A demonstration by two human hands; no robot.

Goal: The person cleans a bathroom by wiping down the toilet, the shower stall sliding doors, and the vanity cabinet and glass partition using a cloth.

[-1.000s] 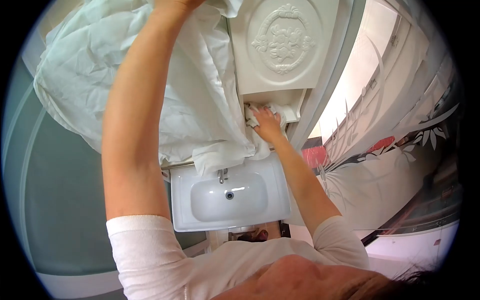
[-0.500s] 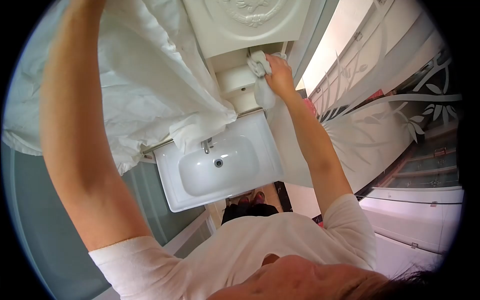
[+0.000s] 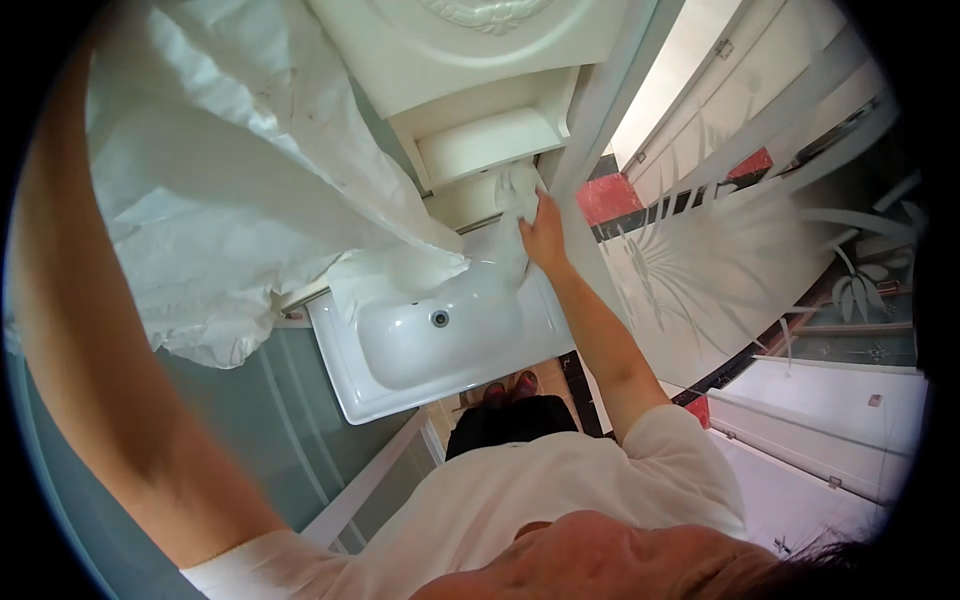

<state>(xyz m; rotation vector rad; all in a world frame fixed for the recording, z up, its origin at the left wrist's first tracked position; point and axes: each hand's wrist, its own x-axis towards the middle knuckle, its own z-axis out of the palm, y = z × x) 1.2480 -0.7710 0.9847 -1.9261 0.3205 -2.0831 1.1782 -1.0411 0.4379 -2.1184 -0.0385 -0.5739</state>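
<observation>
My right hand (image 3: 542, 235) is closed on a whitish cloth (image 3: 518, 190), which hangs in front of the low ledge behind the sink. Part of this cloth drops toward the back right rim of the white sink (image 3: 340, 375). My left arm (image 3: 75, 270) reaches up past the left edge, with its hand out of sight. A large crumpled white sheet (image 3: 250, 170), fabric or plastic, spreads beside that arm. Its lower end droops over the back of the basin and covers most of the tap; the drain (image 3: 439, 318) shows.
Above the sink is a cream shelf (image 3: 490, 140) under a panel with carved relief (image 3: 480, 60). A patterned glass door (image 3: 690, 290) stands close on the right. Greenish glass (image 3: 300, 420) lies at left. My feet (image 3: 510, 387) are below the sink's front edge.
My right hand has come down from the shelf opening toward the sink with the cloth. My left arm and the large sheet have shifted left, and the sheet now hides more of the tap.
</observation>
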